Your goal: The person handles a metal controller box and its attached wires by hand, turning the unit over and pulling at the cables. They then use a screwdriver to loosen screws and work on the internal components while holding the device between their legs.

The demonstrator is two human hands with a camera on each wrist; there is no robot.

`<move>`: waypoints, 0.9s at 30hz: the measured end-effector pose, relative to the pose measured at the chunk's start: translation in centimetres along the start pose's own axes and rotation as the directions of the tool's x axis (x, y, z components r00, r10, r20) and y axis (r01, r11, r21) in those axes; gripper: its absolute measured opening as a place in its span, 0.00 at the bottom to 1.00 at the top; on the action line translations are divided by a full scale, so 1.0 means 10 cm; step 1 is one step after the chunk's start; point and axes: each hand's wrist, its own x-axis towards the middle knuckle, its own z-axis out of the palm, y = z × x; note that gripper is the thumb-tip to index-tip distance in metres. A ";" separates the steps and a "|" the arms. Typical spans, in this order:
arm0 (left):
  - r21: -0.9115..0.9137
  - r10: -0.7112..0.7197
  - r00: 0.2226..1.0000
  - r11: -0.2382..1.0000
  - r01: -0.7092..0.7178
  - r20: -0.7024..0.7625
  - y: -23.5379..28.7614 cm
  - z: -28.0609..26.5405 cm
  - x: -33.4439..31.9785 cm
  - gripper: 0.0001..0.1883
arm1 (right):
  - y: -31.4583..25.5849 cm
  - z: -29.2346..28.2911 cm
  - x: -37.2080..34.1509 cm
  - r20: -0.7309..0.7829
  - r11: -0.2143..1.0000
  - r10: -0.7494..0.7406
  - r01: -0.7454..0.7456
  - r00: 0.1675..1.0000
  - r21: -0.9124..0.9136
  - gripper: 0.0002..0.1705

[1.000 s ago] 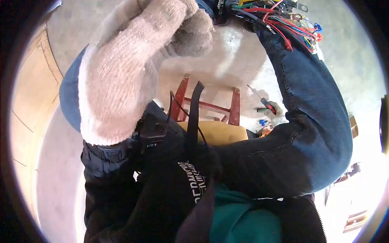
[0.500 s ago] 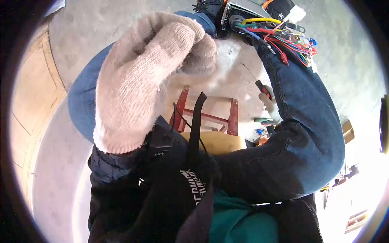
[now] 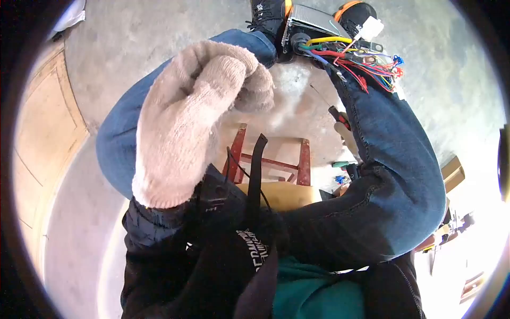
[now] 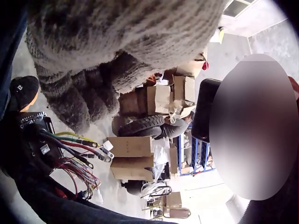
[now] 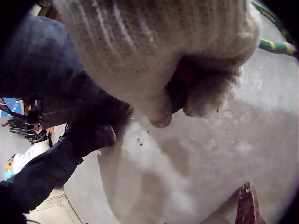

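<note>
In the head view my left hand, in a pale knitted glove, is raised large and close on the left side. Its fingers bend loosely, with nothing seen in them; the left wrist view shows the same gloved hand. Beyond my right knee, my gloved right hand grips a red-and-black screwdriver, its thin shaft pointing up and left. The right wrist view shows that hand curled round the dark handle. A finned metal box with many coloured wires lies between the shoes, apart from both hands.
A red stool frame and a yellow cushion are between the legs. Green-handled tools lie by the right thigh. Cartons, a tyre and a crouching person appear in the left wrist view.
In the head view the left hand sits lower and further right, still loosely bent. The wired box and shoes have come further into view. The screwdriver has shifted up and left, still gripped.
</note>
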 end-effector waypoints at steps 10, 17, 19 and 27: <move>-0.052 -0.024 0.999 0.998 0.023 -0.021 0.04 0.04 -0.04 0.16 | -0.04 -0.14 -0.11 -0.071 0.999 -0.005 0.008 0.997 0.045 0.25; -0.047 0.041 0.999 0.998 -0.042 -0.027 0.14 0.09 -0.09 0.13 | -0.27 -0.58 -0.54 -0.255 0.988 -0.092 0.121 0.963 0.101 0.24; -0.068 0.052 0.998 0.996 -0.054 -0.035 0.09 0.05 -0.07 0.10 | -0.42 -0.75 -0.80 -0.339 0.971 -0.148 0.201 0.929 0.129 0.24; -0.348 0.108 0.991 0.935 -0.073 0.082 -0.19 0.01 -0.51 0.08 | -1.39 -1.49 -2.53 -0.729 0.871 -0.104 0.415 0.677 0.262 0.22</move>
